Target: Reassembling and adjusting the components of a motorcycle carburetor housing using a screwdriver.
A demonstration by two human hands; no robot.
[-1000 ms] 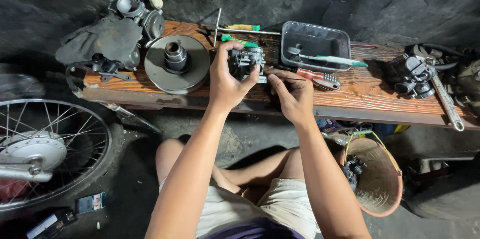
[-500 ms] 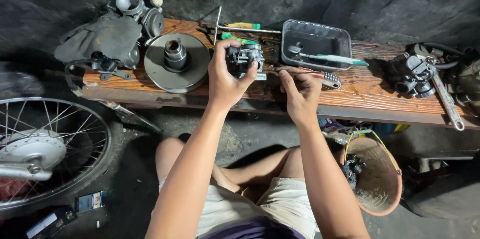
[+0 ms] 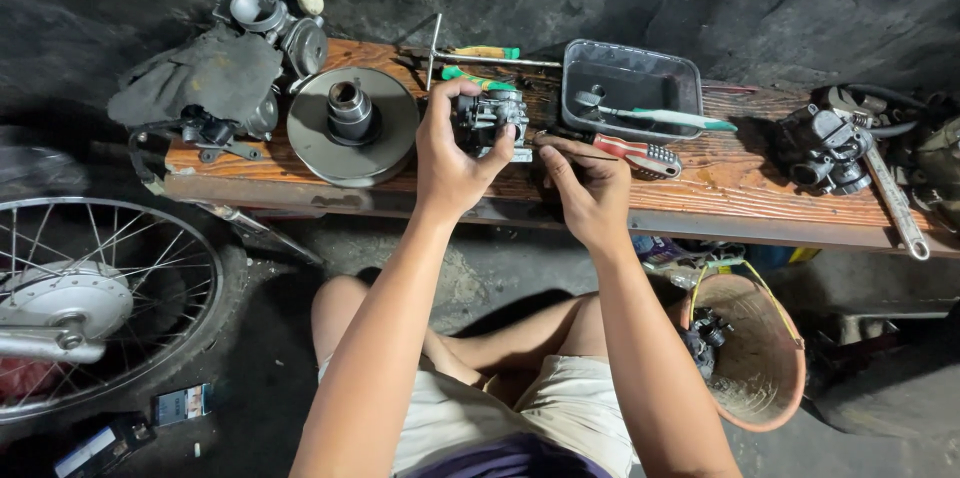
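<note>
Wooden tabletop [image 3: 740, 188]: carries carburetor [image 3: 490, 121]
Left hand [image 3: 452, 158]: grips carburetor
Right hand [image 3: 588, 188]: pinches thin tool [image 3: 563, 143] beside carburetor

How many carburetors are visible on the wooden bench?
2. One carburetor is gripped by the left hand near the bench's middle; another carburetor lies toward its right end. Others may be hidden.

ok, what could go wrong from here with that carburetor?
1. The left hand alone holds the carburetor near the front of the plank; a slip could drop it to the floor.
2. The right hand works a thin tool at its side, so small parts might spring out and be lost.
3. The screwdriver lies right by that hand and could get knocked off.
</note>
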